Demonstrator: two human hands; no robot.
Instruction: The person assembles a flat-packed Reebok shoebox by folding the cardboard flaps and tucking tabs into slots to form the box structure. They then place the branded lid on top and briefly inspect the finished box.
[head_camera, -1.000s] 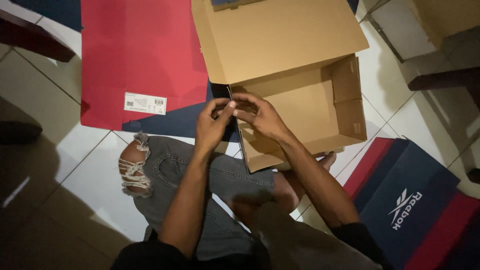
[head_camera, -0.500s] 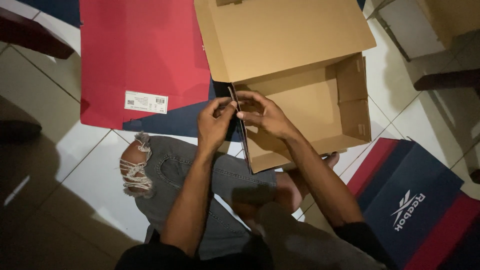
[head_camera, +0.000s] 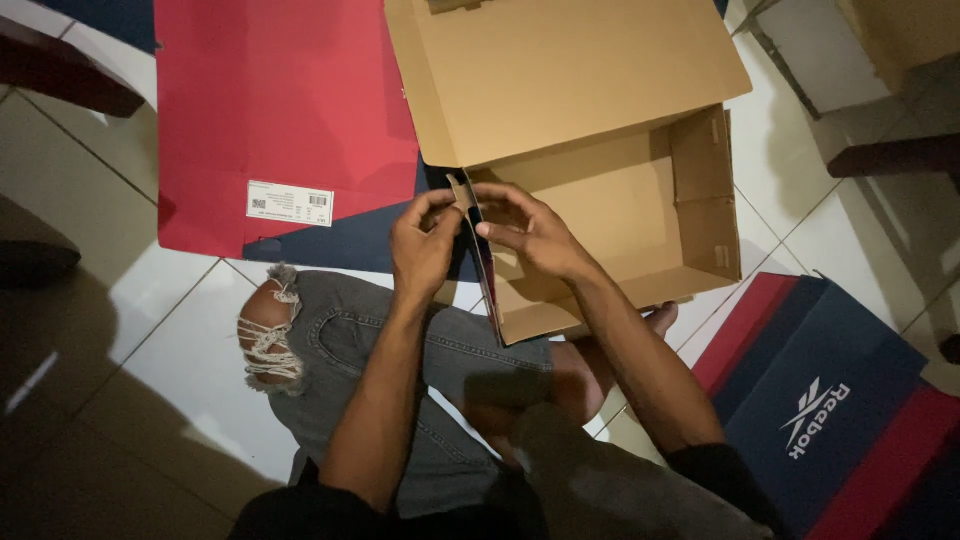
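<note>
The box (head_camera: 600, 200) is already mostly formed. It lies on the floor in front of the person, its near edge touching the knee, with the brown inside open to the camera. The far wall and the right wall stand upright, and the big lid (head_camera: 560, 70) is thrown back, away from the person. The left side is not finished: the left wall (head_camera: 482, 262) stands as a thin edge, dark on its outer face, and it seems not yet locked into place. Both hands work at the top of this wall. The left hand (head_camera: 422, 250) has the fingers bent and pressed together on the outer side. The right hand (head_camera: 528, 228) pinches the upper flap (head_camera: 462, 192) between thumb and fingers from the inner side. My judgement is that folding or tucking this flap is the step in hand, and that closing the lid is left after it.

The surface is a floor (head_camera: 170, 380) of pale tiles with dark joints. The person sits on it in grey jeans (head_camera: 400, 350), torn at the knee. Behind the box lies a flat red sheet (head_camera: 280, 110) with a white label (head_camera: 290, 203), partly over a dark blue piece. At the right lies another box (head_camera: 830, 400), blue and red, still flat. The room is dim, with deep shadow at the left and dark furniture at the edges.
</note>
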